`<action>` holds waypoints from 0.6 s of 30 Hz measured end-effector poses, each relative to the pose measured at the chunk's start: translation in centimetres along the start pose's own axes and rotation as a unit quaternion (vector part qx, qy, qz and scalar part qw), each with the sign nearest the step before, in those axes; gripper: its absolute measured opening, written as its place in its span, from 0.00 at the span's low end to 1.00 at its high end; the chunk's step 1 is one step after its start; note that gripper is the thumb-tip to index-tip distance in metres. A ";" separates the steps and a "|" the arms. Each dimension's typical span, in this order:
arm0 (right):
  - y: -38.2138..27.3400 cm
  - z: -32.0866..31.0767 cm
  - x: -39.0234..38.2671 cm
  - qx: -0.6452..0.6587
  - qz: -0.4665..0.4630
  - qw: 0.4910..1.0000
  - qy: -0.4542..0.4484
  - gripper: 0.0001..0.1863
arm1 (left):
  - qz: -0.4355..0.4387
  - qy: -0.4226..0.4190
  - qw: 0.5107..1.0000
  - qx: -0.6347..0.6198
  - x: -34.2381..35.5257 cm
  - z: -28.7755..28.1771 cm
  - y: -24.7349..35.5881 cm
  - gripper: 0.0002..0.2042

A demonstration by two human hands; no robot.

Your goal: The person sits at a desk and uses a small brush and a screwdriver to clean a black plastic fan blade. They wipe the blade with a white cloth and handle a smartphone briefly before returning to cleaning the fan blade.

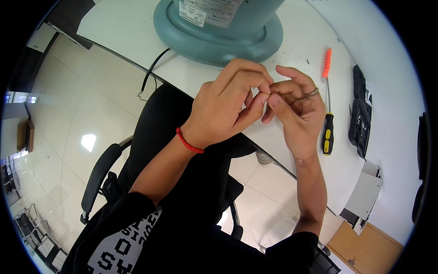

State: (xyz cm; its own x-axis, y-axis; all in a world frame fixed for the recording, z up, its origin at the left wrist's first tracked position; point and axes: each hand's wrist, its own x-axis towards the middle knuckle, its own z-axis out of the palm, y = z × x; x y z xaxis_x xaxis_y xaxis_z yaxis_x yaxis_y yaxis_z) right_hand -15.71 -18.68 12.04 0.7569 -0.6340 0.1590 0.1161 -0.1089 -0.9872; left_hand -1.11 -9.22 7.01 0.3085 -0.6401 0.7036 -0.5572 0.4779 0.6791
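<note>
Green base near the table's front edge

It looks heavy, stiff, slick; I'd grip its rim. Beside it, left hand and right hand pinch closed, fingertips meeting; whether they hold anything, I can't tell.

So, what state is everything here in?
Left hand: fingers curled; anything held is unclear.
Right hand: fingers bent, fingertips meeting the left's.
Blue-green base: resting on the table.
Black cord: hanging over the edge.
Yellow-black screwdriver: lying flat.
Black case: seemingly open.
Red bracelet: worn.
</note>
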 end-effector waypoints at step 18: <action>-0.2 0.0 0.1 -0.010 0.000 1.000 0.008 0.22 | 0.020 0.046 0.999 -0.003 0.1 0.6 -0.6 0.11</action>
State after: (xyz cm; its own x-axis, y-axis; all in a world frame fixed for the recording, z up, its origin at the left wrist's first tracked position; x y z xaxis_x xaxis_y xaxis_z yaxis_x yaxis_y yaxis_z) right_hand -15.68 -18.69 12.24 0.7461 -0.6466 0.1591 0.1036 -0.1233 -0.9869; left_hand -1.22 -9.98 6.53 0.3558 -0.5620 0.7467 -0.5654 0.5067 0.6508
